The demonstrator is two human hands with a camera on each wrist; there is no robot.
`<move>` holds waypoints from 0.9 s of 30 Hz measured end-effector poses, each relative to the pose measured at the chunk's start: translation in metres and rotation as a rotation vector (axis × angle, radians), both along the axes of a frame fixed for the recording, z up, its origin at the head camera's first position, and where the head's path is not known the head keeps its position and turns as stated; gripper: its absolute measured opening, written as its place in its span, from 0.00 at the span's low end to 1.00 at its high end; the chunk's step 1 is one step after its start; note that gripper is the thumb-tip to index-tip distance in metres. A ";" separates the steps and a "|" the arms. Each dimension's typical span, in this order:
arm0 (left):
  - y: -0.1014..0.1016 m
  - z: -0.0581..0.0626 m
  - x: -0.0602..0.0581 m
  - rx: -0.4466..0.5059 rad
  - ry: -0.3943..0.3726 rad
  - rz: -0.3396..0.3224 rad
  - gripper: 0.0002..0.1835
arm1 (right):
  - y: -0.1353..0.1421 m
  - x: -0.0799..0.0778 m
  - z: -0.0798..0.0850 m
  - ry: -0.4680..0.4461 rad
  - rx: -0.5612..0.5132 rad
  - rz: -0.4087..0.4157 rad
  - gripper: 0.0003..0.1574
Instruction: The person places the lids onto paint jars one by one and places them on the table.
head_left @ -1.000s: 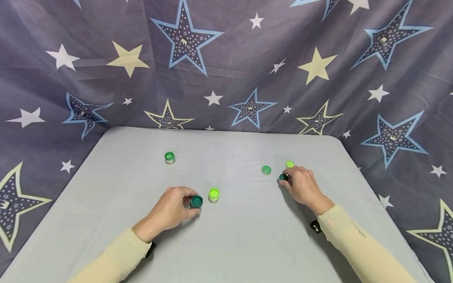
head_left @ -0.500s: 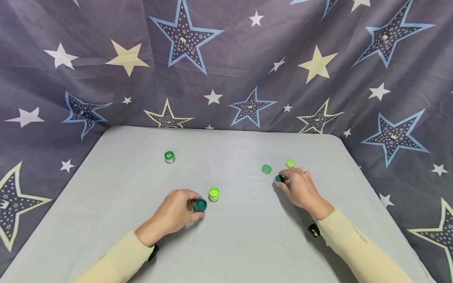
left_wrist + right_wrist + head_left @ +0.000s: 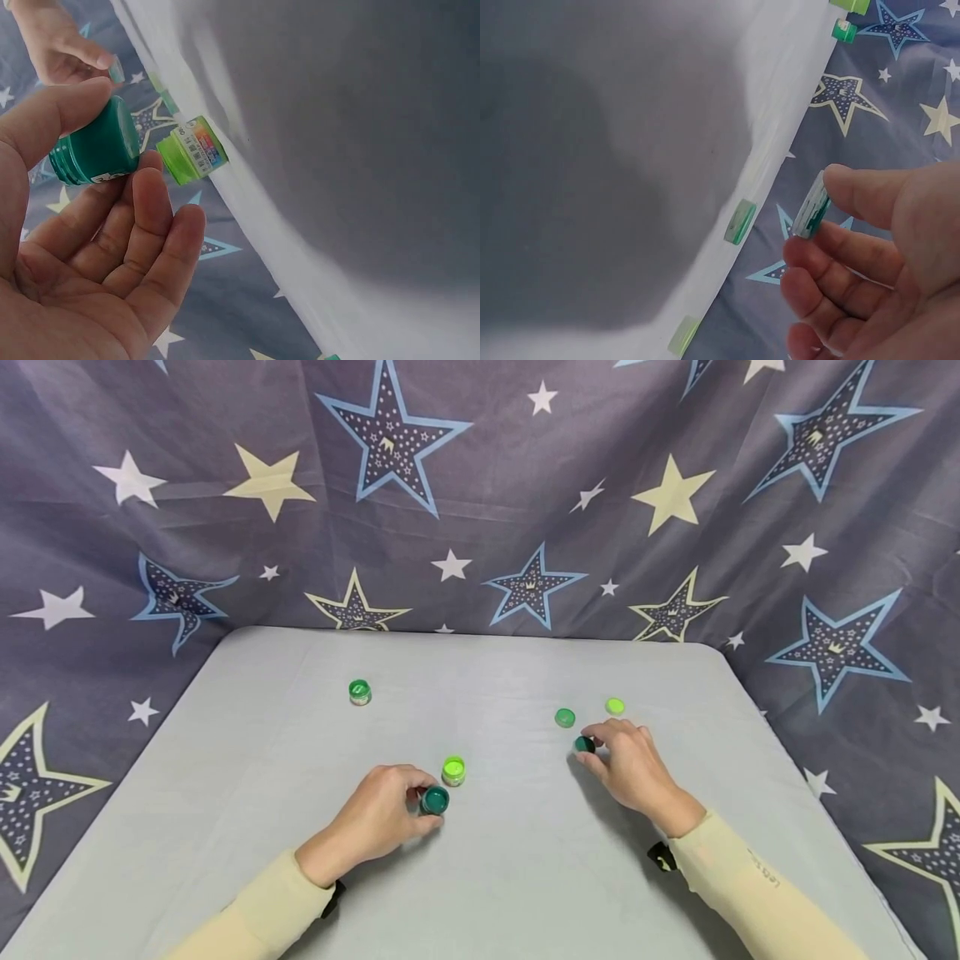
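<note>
My left hand (image 3: 382,810) pinches a small dark green paint jar (image 3: 103,144) between thumb and fingers, its open top facing up in the head view. Just beyond it stands a lime green paint jar (image 3: 453,771), lidless, on the table. My right hand (image 3: 633,768) holds a dark green lid (image 3: 812,206) by its edge, thumb on one side and fingers on the other. Close to that hand lie a mid-green lid (image 3: 565,717) and a lime green lid (image 3: 615,706). Farther back on the left stands a mid-green paint jar (image 3: 360,692), also without its lid.
A pale grey cloth covers the table (image 3: 495,877). Behind and beside it hangs a dark curtain (image 3: 480,460) printed with stars, meeting the table's back edge.
My left hand has carried the dark green jar right and slightly nearer to me. My right hand has moved the dark green lid left, away from the lime green lid.
</note>
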State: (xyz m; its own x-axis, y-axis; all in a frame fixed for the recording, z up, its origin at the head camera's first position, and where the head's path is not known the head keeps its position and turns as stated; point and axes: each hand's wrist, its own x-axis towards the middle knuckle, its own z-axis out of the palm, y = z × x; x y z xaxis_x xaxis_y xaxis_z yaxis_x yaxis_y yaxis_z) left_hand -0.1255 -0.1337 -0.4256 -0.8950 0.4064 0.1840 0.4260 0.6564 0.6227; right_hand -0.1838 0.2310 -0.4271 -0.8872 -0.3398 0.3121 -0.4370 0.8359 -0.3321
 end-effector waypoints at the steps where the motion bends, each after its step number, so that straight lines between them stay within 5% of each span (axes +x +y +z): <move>1: 0.001 0.000 0.000 -0.001 0.003 0.000 0.15 | -0.001 0.001 0.000 0.000 -0.004 0.002 0.18; 27: 0.020 0.001 0.007 -0.013 -0.016 -0.043 0.14 | -0.026 0.026 0.005 -0.012 -0.039 0.096 0.17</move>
State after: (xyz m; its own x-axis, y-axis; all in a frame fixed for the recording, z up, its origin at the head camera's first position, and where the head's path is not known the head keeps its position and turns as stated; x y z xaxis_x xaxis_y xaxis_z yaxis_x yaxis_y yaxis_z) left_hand -0.1189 -0.1141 -0.4249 -0.8794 0.4467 0.1645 0.4442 0.6458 0.6210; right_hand -0.1578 0.2052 -0.4218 -0.8548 -0.4114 0.3163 -0.5104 0.7766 -0.3693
